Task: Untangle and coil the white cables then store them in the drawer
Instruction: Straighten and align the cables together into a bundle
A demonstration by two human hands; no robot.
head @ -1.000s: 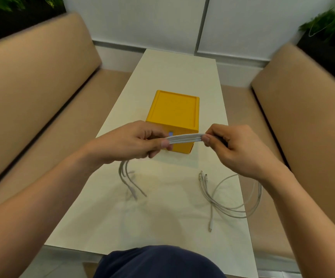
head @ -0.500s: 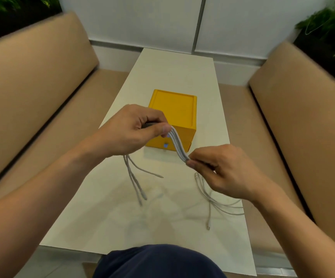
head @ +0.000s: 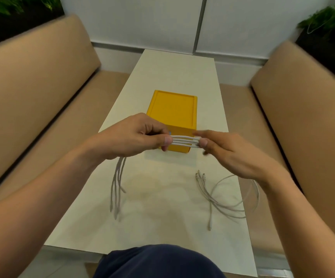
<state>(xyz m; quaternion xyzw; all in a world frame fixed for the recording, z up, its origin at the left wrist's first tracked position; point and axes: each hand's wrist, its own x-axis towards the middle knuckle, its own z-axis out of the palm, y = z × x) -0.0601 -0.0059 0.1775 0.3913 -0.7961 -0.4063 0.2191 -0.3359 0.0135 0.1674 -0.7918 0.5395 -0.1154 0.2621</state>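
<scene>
While left hand [head: 134, 137] and right hand [head: 229, 152] pinch folded cable [head: 184, 141], loose cable [head: 210, 215] at table [head: 162, 217] edge, drawer [head: 173, 109] behind.

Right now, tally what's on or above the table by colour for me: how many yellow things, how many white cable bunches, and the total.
Yellow box: 1
White cable bunches: 2, the held bunch gripped by the left hand and pinched by the right hand, and the loose bunch lying on the table
Total: 3
</scene>
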